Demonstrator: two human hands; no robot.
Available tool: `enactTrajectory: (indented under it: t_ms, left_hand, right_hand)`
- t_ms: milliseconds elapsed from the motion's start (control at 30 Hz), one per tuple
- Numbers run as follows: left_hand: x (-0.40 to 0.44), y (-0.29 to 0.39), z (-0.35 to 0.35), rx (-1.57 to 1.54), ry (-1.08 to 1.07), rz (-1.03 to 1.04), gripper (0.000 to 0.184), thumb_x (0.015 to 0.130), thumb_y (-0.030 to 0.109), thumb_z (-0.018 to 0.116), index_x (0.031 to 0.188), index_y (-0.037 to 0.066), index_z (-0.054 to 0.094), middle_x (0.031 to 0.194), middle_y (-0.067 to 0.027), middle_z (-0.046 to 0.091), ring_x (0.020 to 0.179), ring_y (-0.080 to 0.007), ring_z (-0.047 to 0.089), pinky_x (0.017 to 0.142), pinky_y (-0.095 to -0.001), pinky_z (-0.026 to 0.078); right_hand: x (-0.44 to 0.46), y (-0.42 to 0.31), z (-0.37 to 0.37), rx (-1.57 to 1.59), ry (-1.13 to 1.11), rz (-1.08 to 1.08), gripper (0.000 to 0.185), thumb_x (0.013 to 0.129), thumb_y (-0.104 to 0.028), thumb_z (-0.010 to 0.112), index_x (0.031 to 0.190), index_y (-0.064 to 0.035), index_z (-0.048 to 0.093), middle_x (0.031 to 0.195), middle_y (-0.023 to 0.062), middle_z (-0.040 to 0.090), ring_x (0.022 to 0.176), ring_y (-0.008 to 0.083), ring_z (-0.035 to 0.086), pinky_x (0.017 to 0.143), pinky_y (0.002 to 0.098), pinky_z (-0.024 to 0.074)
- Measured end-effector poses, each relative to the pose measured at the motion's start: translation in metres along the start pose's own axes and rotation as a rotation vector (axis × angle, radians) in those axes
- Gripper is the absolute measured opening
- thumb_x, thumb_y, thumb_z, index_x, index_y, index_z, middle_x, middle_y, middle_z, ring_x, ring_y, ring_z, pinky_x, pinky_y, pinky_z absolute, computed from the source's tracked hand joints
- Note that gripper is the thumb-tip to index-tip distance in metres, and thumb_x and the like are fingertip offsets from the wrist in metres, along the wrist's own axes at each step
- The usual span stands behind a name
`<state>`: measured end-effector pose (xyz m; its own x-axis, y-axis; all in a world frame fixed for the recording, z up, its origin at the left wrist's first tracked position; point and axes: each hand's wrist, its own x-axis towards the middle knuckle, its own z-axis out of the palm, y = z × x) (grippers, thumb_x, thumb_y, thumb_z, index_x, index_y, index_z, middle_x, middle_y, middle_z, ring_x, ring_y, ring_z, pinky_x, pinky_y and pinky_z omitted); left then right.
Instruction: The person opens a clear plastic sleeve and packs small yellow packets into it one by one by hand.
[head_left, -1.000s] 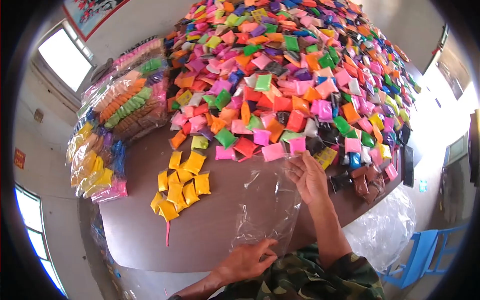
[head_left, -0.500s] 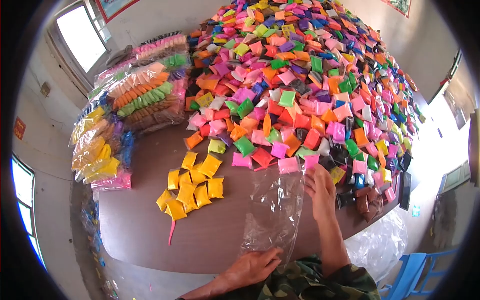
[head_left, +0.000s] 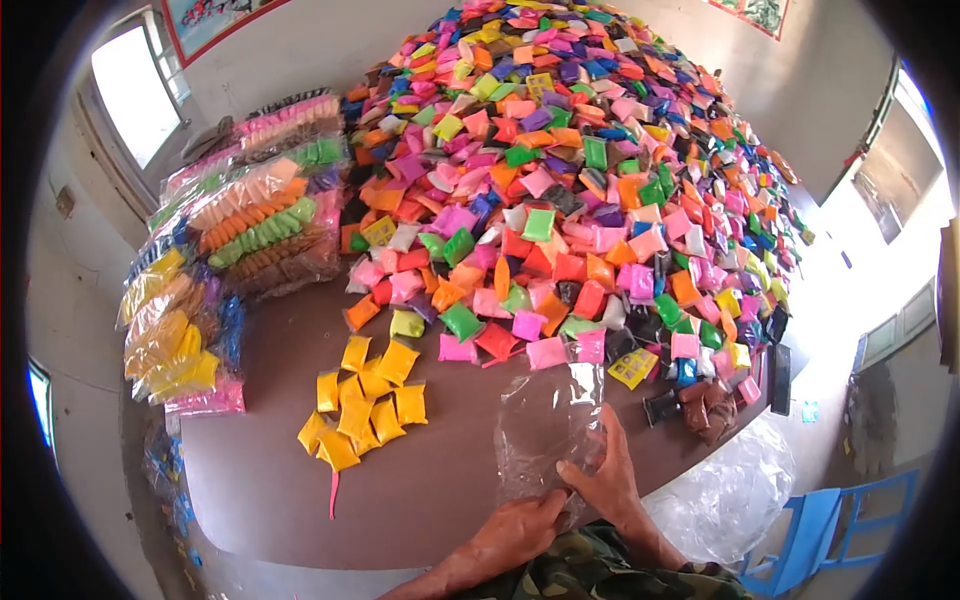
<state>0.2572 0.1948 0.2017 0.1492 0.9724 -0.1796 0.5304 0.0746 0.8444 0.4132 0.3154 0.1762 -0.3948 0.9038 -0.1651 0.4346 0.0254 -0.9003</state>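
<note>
Two bare hands meet at the near end of a clear plastic bag [head_left: 545, 430], which lies in the lower centre of the frame. The left hand [head_left: 515, 530] is closed on the bag's bottom end; the right hand [head_left: 612, 480] is partly open, thumb apart from the fingers, against the bag's right edge. The right hand has just come down from the bag's upper corner, so the far end now lies unheld beside the pile of coloured packets [head_left: 560, 200]. Compared with the earlier frame, the hands are closer together and the view has shifted slightly. The yellow packets [head_left: 354, 417] keep their loose cluster on the table [head_left: 230, 480], left of the bag, with a pink strip [head_left: 333, 495] just below them.
</note>
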Motion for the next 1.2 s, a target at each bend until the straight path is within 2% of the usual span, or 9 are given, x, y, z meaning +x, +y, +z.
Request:
enactTrajectory:
  t_ms: [200,300,400,500,567,633,767,967,1200]
  left_hand:
    - [0.013,-0.008,-0.006,0.07,0.016,0.071,0.029,0.1,0.018,0.061,0.123,0.002,0.054,0.102,-0.0249,0.071,0.094,-0.0495,0.068,0.082,-0.0581,0.055]
    - [0.016,0.003,-0.016,0.147,0.01,0.117,0.024,0.098,0.02,0.069,0.117,0.006,0.063,0.106,-0.0178,0.073,0.091,-0.0404,0.072,0.077,-0.051,0.059]
    - [0.016,0.025,-0.043,0.113,0.366,0.294,0.022,0.095,0.018,0.074,0.113,0.006,0.069,0.1,-0.0148,0.073,0.084,-0.0335,0.073,0.073,-0.0432,0.06]
    - [0.008,0.018,-0.073,0.152,0.489,0.028,0.026,0.091,0.017,0.08,0.112,0.005,0.072,0.094,-0.0145,0.073,0.08,-0.0295,0.072,0.071,-0.0363,0.059]
    - [0.012,-0.008,-0.093,0.311,0.644,-0.062,0.035,0.087,0.017,0.082,0.117,0.005,0.069,0.096,-0.0142,0.074,0.085,-0.0343,0.073,0.073,-0.0415,0.059]
    - [0.01,-0.045,-0.106,0.471,0.723,-0.261,0.036,0.087,0.017,0.082,0.118,0.005,0.069,0.101,-0.0134,0.075,0.092,-0.0341,0.073,0.079,-0.0444,0.059]
    - [-0.001,-0.085,-0.119,0.593,0.847,-0.42,0.036,0.087,0.02,0.081,0.118,0.004,0.069,0.11,-0.0147,0.073,0.102,-0.0354,0.071,0.087,-0.0479,0.057]
    - [0.007,-0.094,-0.124,0.616,0.795,-0.473,0.045,0.085,0.024,0.083,0.123,0.004,0.068,0.117,-0.0144,0.072,0.106,-0.0368,0.07,0.09,-0.0481,0.056]
    - [0.01,-0.101,-0.123,0.492,0.771,-0.408,0.063,0.081,0.018,0.085,0.138,0.005,0.06,0.119,-0.0155,0.072,0.112,-0.0383,0.069,0.094,-0.0472,0.055]
  right_hand:
    - [0.008,-0.013,-0.002,0.03,-0.028,0.049,0.116,0.076,-0.023,0.091,0.165,-0.001,0.022,0.158,0.0212,0.037,0.138,0.033,0.053,0.101,0.0415,0.055]
    - [0.014,-0.006,-0.004,0.055,-0.067,0.05,0.113,0.076,-0.019,0.089,0.165,-0.0003,0.022,0.16,0.0217,0.035,0.141,0.0328,0.051,0.103,0.0428,0.0545]
    - [0.015,0.015,-0.002,0.201,-0.079,0.03,0.108,0.079,-0.015,0.086,0.164,0.0004,0.022,0.16,0.0225,0.035,0.143,0.0338,0.049,0.108,0.0444,0.0513]
    - [0.015,0.033,-0.002,0.162,-0.067,-0.074,0.103,0.081,-0.011,0.082,0.164,0.0007,0.023,0.159,0.0231,0.037,0.144,0.0347,0.047,0.115,0.0444,0.0458]
    - [0.015,0.027,-0.007,0.105,-0.053,-0.112,0.101,0.081,-0.009,0.081,0.164,0.0011,0.024,0.158,0.0232,0.038,0.144,0.0348,0.046,0.118,0.044,0.0424]
    - [0.014,0.016,-0.008,0.163,-0.064,-0.086,0.1,0.08,-0.006,0.079,0.163,0.0019,0.025,0.157,0.0231,0.039,0.144,0.0338,0.046,0.12,0.0435,0.0402]
    - [0.017,0.018,-0.005,0.203,-0.035,-0.067,0.096,0.08,-0.005,0.078,0.162,0.0029,0.028,0.158,0.0237,0.04,0.145,0.0352,0.044,0.12,0.0451,0.0396]
    - [0.022,0.006,-0.009,-0.074,-0.041,-0.172,0.095,0.079,-0.008,0.078,0.16,0.0037,0.031,0.157,0.0267,0.041,0.145,0.0413,0.043,0.121,0.0483,0.0366]
    - [0.021,0.012,-0.007,-0.065,-0.039,-0.168,0.094,0.08,-0.012,0.079,0.16,0.0027,0.032,0.156,0.0269,0.043,0.146,0.0422,0.042,0.121,0.0481,0.0366]
